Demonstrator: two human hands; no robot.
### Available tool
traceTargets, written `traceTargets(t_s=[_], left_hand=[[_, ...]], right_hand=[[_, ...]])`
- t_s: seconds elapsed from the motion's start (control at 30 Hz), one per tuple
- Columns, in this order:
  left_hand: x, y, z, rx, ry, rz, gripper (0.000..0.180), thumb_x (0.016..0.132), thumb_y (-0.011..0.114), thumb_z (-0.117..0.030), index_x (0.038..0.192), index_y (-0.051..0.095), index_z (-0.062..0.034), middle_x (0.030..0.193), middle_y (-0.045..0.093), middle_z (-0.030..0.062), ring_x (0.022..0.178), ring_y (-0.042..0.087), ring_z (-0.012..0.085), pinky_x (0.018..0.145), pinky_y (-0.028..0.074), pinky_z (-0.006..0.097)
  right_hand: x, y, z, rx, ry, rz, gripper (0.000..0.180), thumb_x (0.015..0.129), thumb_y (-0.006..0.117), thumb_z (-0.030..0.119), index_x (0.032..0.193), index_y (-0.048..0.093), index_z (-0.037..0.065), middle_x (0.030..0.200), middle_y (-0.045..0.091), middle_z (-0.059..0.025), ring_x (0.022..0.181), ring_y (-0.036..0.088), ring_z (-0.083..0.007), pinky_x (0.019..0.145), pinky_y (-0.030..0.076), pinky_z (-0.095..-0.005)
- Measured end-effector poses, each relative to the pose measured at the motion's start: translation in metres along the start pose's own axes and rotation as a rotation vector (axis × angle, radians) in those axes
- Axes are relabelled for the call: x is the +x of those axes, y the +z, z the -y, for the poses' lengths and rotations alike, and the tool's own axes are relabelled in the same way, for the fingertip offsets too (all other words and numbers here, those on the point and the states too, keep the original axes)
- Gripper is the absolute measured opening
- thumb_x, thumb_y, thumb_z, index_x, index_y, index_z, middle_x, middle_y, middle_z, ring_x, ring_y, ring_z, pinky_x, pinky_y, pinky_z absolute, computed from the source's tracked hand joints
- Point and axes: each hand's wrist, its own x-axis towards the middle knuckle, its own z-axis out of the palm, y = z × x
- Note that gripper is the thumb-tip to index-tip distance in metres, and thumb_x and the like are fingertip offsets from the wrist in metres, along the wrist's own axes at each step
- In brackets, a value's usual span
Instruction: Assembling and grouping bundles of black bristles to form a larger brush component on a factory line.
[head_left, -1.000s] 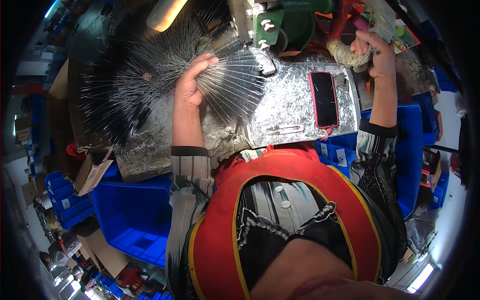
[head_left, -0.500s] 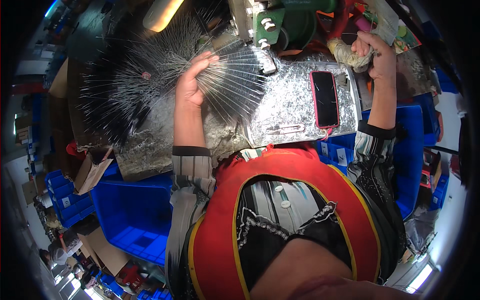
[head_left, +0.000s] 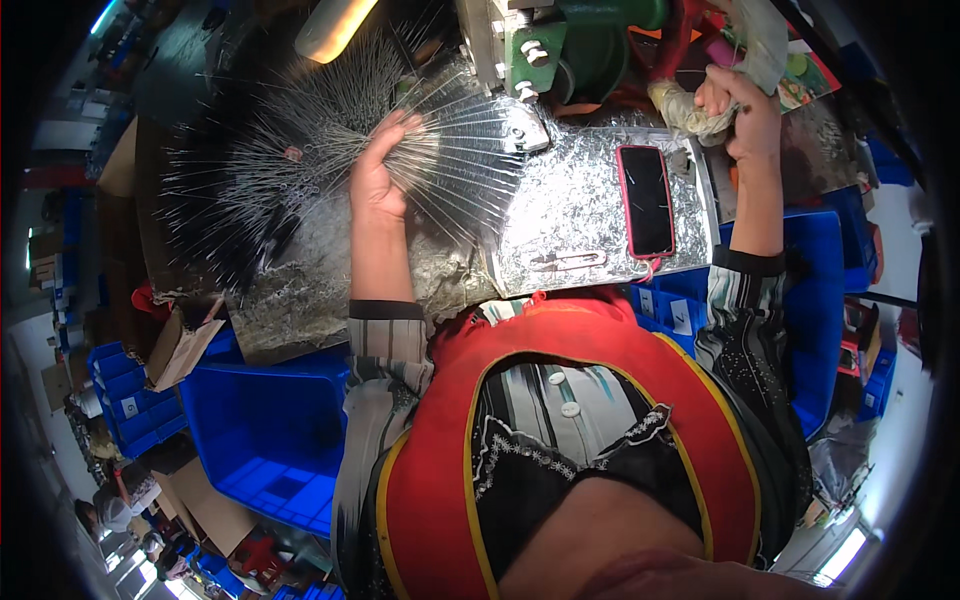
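Observation:
My left hand (head_left: 376, 178) is closed around a bunch of thin metal wires (head_left: 465, 160), which fan out to the right from its fingers. The fan's tips lie close to a small metal block (head_left: 527, 130) below a green hand press (head_left: 590, 45). On the left, a large loose pile of similar wires (head_left: 235, 185) spreads over the bench beside that hand. At the upper right, my right hand (head_left: 748, 120) grips a press handle (head_left: 683, 108) wrapped in pale, worn cloth.
A red-cased phone (head_left: 648, 205) and a small slim tool (head_left: 568, 261) lie on the foil-covered board (head_left: 555, 200). A glowing lamp (head_left: 333, 30) hangs over the pile. Blue bins (head_left: 265, 415) stand below the bench on both sides.
The fanned wires and my left hand have shifted slightly left, and more of the metal block shows. My right hand stays on the wrapped handle, with little movement.

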Motion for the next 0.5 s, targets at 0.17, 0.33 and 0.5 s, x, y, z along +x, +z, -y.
traceTargets(t_s=[0.17, 0.33, 0.5], left_hand=[[0.006, 0.004, 0.001, -0.004, -0.011, 0.017, 0.037, 0.072, 0.054, 0.000, 0.108, 0.046, 0.0076, 0.096, 0.058, 0.0202, 0.089, 0.057, 0.0268, 0.079, 0.048, 0.036], [0.005, 0.005, 0.000, -0.020, -0.011, 0.024, 0.037, 0.072, 0.054, 0.001, 0.108, 0.045, 0.0072, 0.097, 0.058, 0.0199, 0.090, 0.057, 0.0270, 0.079, 0.048, 0.036], [0.006, 0.003, -0.005, 0.001, -0.057, 0.134, 0.037, 0.073, 0.056, 0.001, 0.108, 0.045, 0.0057, 0.098, 0.058, 0.0196, 0.091, 0.057, 0.0266, 0.079, 0.048, 0.036]], right_hand=[[0.005, -0.009, 0.015, 0.028, 0.070, 0.058, 0.024, 0.071, 0.058, 0.010, 0.051, 0.048, 0.003, 0.047, 0.044, -0.0062, 0.047, 0.047, -0.0168, 0.051, 0.040, -0.0289], [-0.004, -0.005, -0.047, -0.124, -0.490, -0.092, 0.022, 0.073, 0.056, 0.005, 0.052, 0.048, 0.001, 0.049, 0.045, -0.0062, 0.048, 0.047, -0.0148, 0.052, 0.042, -0.0284], [0.000, -0.009, -0.052, 0.048, -0.466, 0.082, 0.023, 0.073, 0.053, 0.003, 0.051, 0.046, 0.001, 0.050, 0.045, -0.0065, 0.048, 0.047, -0.0162, 0.057, 0.043, -0.0300]])
